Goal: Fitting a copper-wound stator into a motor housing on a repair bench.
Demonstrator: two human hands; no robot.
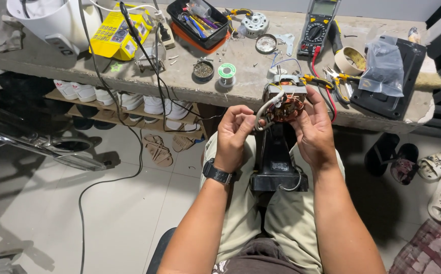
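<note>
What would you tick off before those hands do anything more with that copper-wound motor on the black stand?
1. Motor held from both sides: ok. The left hand and right hand flank the copper-wound motor.
2. Black stand steadied: ok, it rests on the person's lap between the knees.
3. White sleeved wire under control: ok, the left fingers pinch it.
4. Power disconnected: cannot tell; the wire ends are hidden.
5. Tools nearby: ok. The yellow-handled pliers lie on the concrete bench just behind the motor.
6. Black-and-yellow multimeter ready: cannot tell, its display is too small to read.
</note>
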